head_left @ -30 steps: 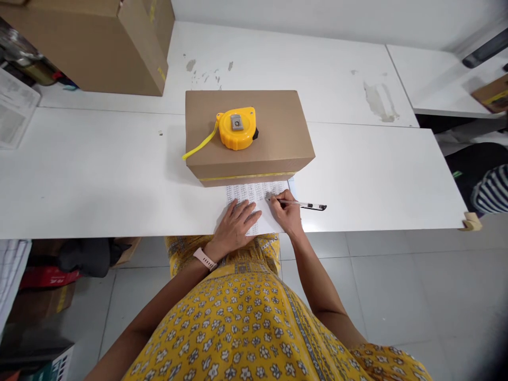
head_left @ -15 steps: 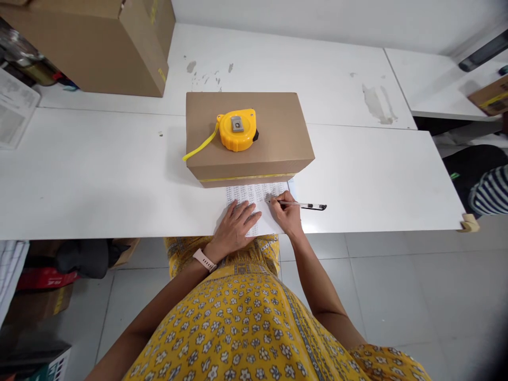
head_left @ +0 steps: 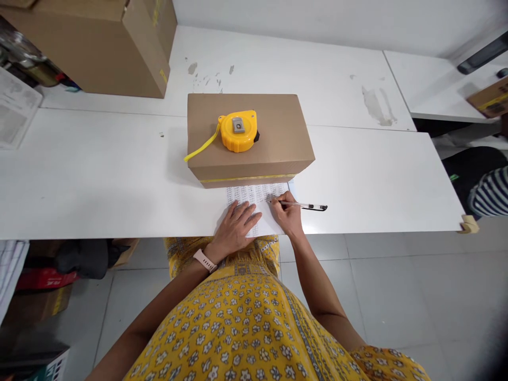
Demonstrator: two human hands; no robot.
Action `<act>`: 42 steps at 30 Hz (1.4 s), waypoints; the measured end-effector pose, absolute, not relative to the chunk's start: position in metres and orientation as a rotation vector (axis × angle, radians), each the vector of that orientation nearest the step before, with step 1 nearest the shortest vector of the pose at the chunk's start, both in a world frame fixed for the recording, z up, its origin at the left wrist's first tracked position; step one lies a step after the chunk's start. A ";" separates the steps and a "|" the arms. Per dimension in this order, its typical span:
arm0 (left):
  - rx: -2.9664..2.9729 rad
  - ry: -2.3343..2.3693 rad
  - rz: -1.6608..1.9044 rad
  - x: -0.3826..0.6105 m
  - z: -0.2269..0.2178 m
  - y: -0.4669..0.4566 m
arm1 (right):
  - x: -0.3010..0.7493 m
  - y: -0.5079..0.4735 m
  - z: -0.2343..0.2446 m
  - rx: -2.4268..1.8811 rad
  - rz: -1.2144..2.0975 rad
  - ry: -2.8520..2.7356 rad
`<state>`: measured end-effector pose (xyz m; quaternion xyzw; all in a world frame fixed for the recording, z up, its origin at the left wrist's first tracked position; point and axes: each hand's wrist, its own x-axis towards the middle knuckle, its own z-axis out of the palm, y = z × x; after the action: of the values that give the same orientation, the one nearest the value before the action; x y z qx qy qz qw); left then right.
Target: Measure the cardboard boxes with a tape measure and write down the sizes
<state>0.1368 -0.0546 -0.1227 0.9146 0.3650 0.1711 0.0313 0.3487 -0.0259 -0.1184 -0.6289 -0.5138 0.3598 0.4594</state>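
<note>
My left hand (head_left: 236, 225) lies flat with spread fingers on a sheet of paper (head_left: 262, 212) covered in columns of handwriting. In my right hand (head_left: 288, 212) is a pen (head_left: 313, 206), its clear barrel slanting out to the right and its tip at the writing. Just beyond both hands stands a closed cardboard box (head_left: 278, 127), which covers the far part of the paper. A yellow tape measure (head_left: 238, 131) rests on top of the box, its yellow strap trailing to the left.
The white table (head_left: 369, 185) ends in a front edge close to my body. A larger cardboard box (head_left: 115, 58) stands at the back left. Over on the right are another carton (head_left: 490, 98) and part of a striped cloth (head_left: 490, 193).
The view has shifted very slightly. Both hands, the pen, the box and the tape measure keep essentially the same places.
</note>
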 end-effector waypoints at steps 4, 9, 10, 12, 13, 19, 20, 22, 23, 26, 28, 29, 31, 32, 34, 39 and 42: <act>2.825 1.114 0.554 0.137 -0.123 -0.055 | 0.348 -0.026 -0.118 -1.569 0.873 -1.251; 2.828 1.108 0.559 0.137 -0.123 -0.055 | 0.349 -0.026 -0.118 -1.572 0.862 -1.263; 2.825 1.109 0.556 0.137 -0.123 -0.055 | 0.349 -0.026 -0.119 -1.570 0.866 -1.263; 2.811 1.115 0.547 0.137 -0.124 -0.055 | 0.349 -0.026 -0.120 -1.570 0.867 -1.262; 2.802 1.118 0.542 0.137 -0.124 -0.055 | 0.349 -0.026 -0.120 -1.571 0.864 -1.262; 2.819 1.112 0.553 0.136 -0.125 -0.055 | 0.349 -0.027 -0.120 -1.582 0.840 -1.236; 2.826 1.114 0.554 0.136 -0.125 -0.055 | 0.349 -0.027 -0.120 -1.583 0.839 -1.237; 2.826 1.119 0.546 0.137 -0.125 -0.055 | 0.349 -0.027 -0.120 -1.577 0.849 -1.242; 2.820 1.120 0.541 0.137 -0.124 -0.055 | 0.350 -0.026 -0.119 -1.571 0.857 -1.240; 2.799 1.120 0.539 0.137 -0.124 -0.055 | 0.350 -0.024 -0.118 -1.556 0.856 -1.219; 2.797 1.121 0.534 0.137 -0.124 -0.055 | 0.351 -0.022 -0.118 -1.553 0.840 -1.215; 2.798 1.123 0.528 0.137 -0.124 -0.055 | 0.351 -0.021 -0.118 -1.550 0.832 -1.222; 2.796 1.124 0.516 0.137 -0.123 -0.055 | 0.352 -0.020 -0.119 -1.541 0.826 -1.247; 2.794 1.124 0.513 0.137 -0.123 -0.055 | 0.352 -0.019 -0.120 -1.535 0.825 -1.261; 2.795 1.123 0.514 0.137 -0.123 -0.055 | 0.352 -0.019 -0.121 -1.528 0.825 -1.279; 2.817 1.123 0.544 0.137 -0.123 -0.055 | 0.351 -0.021 -0.121 -1.534 0.811 -1.290; 2.824 1.122 0.544 0.137 -0.124 -0.055 | 0.351 -0.022 -0.120 -1.536 0.813 -1.308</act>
<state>0.1367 -0.0549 -0.1236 0.9144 0.3634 0.1761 0.0273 0.3513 -0.0215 -0.1203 -0.6254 -0.5326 0.3309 0.4645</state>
